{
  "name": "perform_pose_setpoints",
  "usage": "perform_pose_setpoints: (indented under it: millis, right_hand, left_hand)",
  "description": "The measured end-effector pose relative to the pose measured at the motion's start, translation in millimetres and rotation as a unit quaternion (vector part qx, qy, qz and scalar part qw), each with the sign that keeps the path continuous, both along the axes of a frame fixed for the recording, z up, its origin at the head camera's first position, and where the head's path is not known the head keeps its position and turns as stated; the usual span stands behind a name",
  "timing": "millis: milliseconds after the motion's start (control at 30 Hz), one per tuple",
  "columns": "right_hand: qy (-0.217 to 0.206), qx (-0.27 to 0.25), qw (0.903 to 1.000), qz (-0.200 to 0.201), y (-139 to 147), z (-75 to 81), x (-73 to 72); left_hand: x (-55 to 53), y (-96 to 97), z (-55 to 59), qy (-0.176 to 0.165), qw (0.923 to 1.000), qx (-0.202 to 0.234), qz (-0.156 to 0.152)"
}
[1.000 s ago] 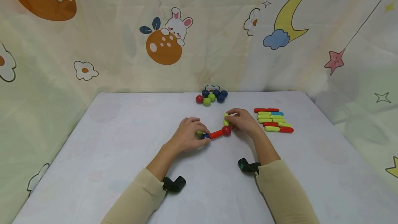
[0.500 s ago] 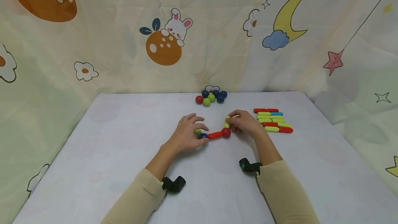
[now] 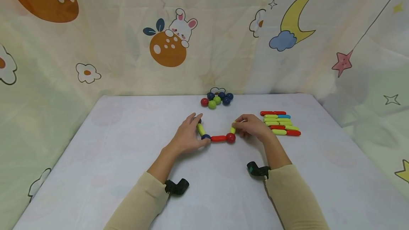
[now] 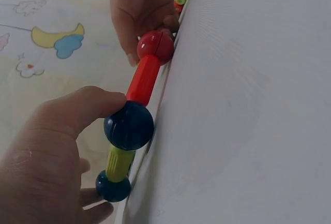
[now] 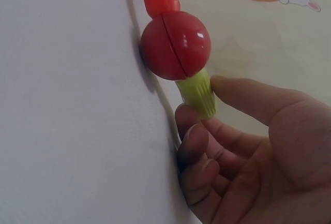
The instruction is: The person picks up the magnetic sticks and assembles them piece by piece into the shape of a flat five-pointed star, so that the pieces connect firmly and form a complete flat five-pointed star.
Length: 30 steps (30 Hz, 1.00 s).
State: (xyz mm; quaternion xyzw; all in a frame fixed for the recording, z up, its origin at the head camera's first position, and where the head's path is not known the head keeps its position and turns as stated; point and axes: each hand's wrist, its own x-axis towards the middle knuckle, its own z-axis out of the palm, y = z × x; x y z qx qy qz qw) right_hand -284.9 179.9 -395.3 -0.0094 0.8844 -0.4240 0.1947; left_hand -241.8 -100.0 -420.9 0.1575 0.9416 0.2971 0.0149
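Observation:
A chain of toy magnetic rods and balls lies on the table in a U shape. Its middle is a red rod joining a blue ball to a red ball. At the left, a yellow-green rod leads back to a second blue ball. My left hand spans this side, thumb on the nearer blue ball and fingers at the farther one. My right hand pinches the yellow-green rod fixed to the red ball, between thumb and fingers.
Several loose blue, green and red balls sit near the table's back edge. Right of my right hand, several rods in red, yellow-green and blue lie in rows. A patterned cloth hangs behind the white table.
My left hand has shifted left and turned the left side of the chain outward, bringing its yellow-green rod into sight. The red rod and red ball have moved slightly left; my right hand keeps its pinch.

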Motion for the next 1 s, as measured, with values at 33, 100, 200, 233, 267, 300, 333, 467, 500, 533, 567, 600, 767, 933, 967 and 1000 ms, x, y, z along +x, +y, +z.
perform_pose_setpoints:
  millis: [33,100,200,233,267,300,333,467,500,533,567,600,767,933,967,1000]
  right_hand:
    - [0.0,0.002,1.0,0.003,0.7,-0.2,-0.1]
    - [0.001,0.003,1.0,0.006,2.0,-0.4,-0.4]
    - [0.001,0.002,1.0,0.009,2.8,-1.0,-0.6]
    - [0.001,0.001,0.9999,0.01,2.8,-1.0,-0.5]
    - [0.0,0.001,0.9999,0.01,2.8,-0.8,-0.3]
    - [0.0,0.001,0.9999,0.011,2.8,-0.5,0.0]
    - [0.0,0.001,1.0,0.009,2.9,-0.4,0.2]
    - [-0.002,0.004,1.0,0.003,4.4,1.1,0.7]
    - [0.001,0.006,1.0,0.001,4.9,1.4,0.6]
    - [0.003,0.007,1.0,-0.003,5.3,1.4,-0.1]
    - [0.007,0.008,0.9999,-0.006,5.5,1.4,-0.8]
    - [0.011,0.01,0.9998,-0.011,5.4,1.3,-1.7]
    - [0.06,0.021,0.9974,-0.034,3.8,-2.6,-14.4]
    - [0.133,0.044,0.9901,-0.013,-1.8,-4.6,-37.3]
    - [0.142,0.05,0.9885,-0.006,-3.6,-4.1,-41.1]
    - [0.149,0.057,0.9871,0.001,-5.5,-3.7,-44.8]
  left_hand:
    - [-0.1,-0.2,-0.3,-0.004,1.0,-0.002,0.004]
    - [-0.2,-0.7,-0.7,-0.009,0.9999,-0.006,0.009]
    - [-0.6,-1.8,-1.3,-0.012,0.9998,-0.008,0.01]
    - [-0.7,-2.1,-1.5,-0.014,0.9998,-0.007,0.009]
    - [-0.8,-2.4,-1.7,-0.016,0.9998,-0.006,0.008]
    - [-0.9,-2.7,-1.9,-0.017,0.9998,-0.006,0.007]
    - [-1.1,-2.9,-2.2,-0.019,0.9998,-0.005,0.006]
    - [-2.0,-4.0,-4.3,-0.022,0.9997,-0.004,0.007]
    - [-2.1,-4.2,-4.6,-0.023,0.9997,-0.004,0.007]
    - [-2.6,-4.6,-4.9,-0.022,0.9997,-0.003,0.007]
    - [-3.0,-5.0,-5.1,-0.021,0.9998,-0.002,0.006]
    - [-3.3,-5.3,-5.3,-0.021,0.9998,-0.001,0.004]
    - [-4.6,-5.8,-5.5,-0.019,0.9998,-0.001,-0.003]
    - [-5.1,-6.2,-6.5,-0.019,0.9998,-0.002,-0.004]
    - [-5.3,-6.2,-7.2,-0.019,0.9998,-0.001,-0.004]
    - [-5.4,-6.2,-7.7,-0.019,0.9998,-0.001,-0.004]
